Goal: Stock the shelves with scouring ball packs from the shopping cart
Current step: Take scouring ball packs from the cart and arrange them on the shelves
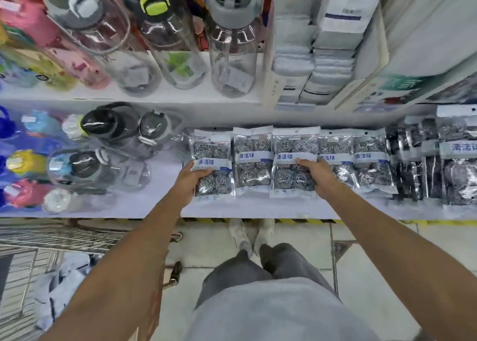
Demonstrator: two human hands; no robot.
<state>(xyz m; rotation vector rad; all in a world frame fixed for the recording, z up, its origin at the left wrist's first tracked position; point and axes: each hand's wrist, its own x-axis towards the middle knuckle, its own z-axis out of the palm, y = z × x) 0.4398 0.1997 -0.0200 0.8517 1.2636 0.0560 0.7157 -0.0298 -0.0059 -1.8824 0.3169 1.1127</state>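
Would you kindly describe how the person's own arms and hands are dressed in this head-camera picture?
Both forearms are bare from the picture's lower edge to the wrists, with no sleeves in view. The left hand and the right hand wear no gloves. No watch, bracelet or ring shows on either.

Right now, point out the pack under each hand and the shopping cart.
Left-hand pack (214, 160), head view: blue label band.
Right-hand pack (294, 144), head view: upper scouring balls.
Shopping cart (56, 237), head view: wire rim.

Scouring ball packs (254, 157) on shelf (258, 209), right of bottles (108, 144)
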